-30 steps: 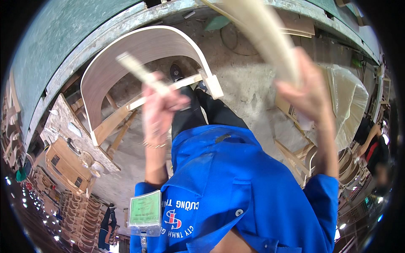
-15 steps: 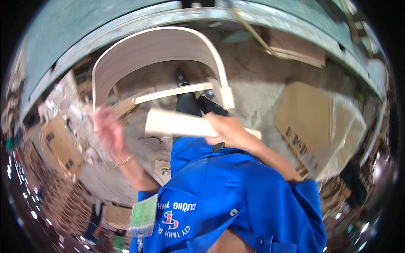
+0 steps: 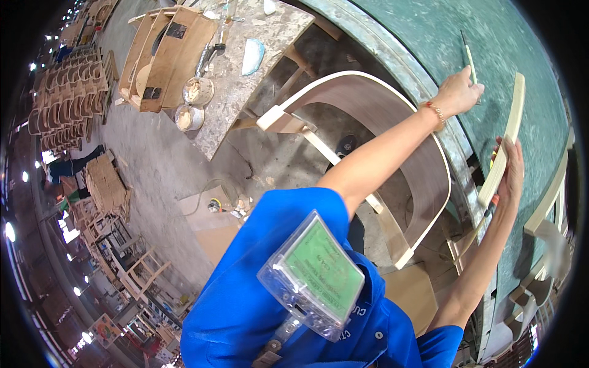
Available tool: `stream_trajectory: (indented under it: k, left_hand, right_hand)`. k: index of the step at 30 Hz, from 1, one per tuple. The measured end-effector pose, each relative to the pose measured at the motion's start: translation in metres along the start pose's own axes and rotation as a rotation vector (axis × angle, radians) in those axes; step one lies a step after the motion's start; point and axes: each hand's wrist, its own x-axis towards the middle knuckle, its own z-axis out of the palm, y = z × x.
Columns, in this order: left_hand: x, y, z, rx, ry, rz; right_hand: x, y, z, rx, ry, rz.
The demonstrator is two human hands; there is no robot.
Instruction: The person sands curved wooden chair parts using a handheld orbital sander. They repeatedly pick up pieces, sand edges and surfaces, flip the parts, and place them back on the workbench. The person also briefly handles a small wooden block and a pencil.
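Note:
My left hand (image 3: pixel 457 95), a bracelet at its wrist, reaches across to the green worktop. Its fingers are closed around a slim pale pencil (image 3: pixel 469 56) with a dark tip. Farther right, my right hand (image 3: pixel 512 168) grips a pale, slightly curved wooden slat (image 3: pixel 508 138), tilted over the worktop's edge. Something small in red and yellow shows beside that hand, partly hidden by the slat. Below my left arm stands a bent wooden frame (image 3: pixel 343 92), a curved brown panel with pale edges and a crossbar (image 3: pixel 320 147).
The green worktop (image 3: pixel 429 37) has a worn metal edge. At the left, a stained table (image 3: pixel 270 30) bears a wooden box-like piece (image 3: pixel 178 55) and tubs (image 3: pixel 197 92). Cardboard (image 3: pixel 408 291) lies on the floor. Curved wooden parts (image 3: pixel 67 104) are stacked far left; more frames stand at right.
The view has turned to the right. My left hand has left the bent frame and now holds the pencil at the worktop. My right hand has carried the slat over to the worktop.

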Motion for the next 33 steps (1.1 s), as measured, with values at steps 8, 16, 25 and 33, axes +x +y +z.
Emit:
stream_trajectory:
  k: [8, 16, 25, 33]
  left_hand:
    - [-0.125, -0.074, -0.287, 0.491, -0.009, -0.337]
    - [-0.151, -0.134, -0.335, -0.162, -0.582, -0.678]
    - [-0.213, -0.158, -0.334, -0.350, -0.291, -0.841]
    - [-0.308, 0.055, -0.334, -0.119, -0.455, -0.779]
  right_hand:
    - [-0.144, 0.118, -0.016, -0.188, 0.404, 0.196]
    - [-0.213, 0.200, 0.053, -0.073, 0.028, 0.545]
    - [-0.268, 0.223, 0.041, 0.404, 0.191, 0.831]
    - [-0.447, 0.068, -0.035, 0.478, 0.470, 0.452]
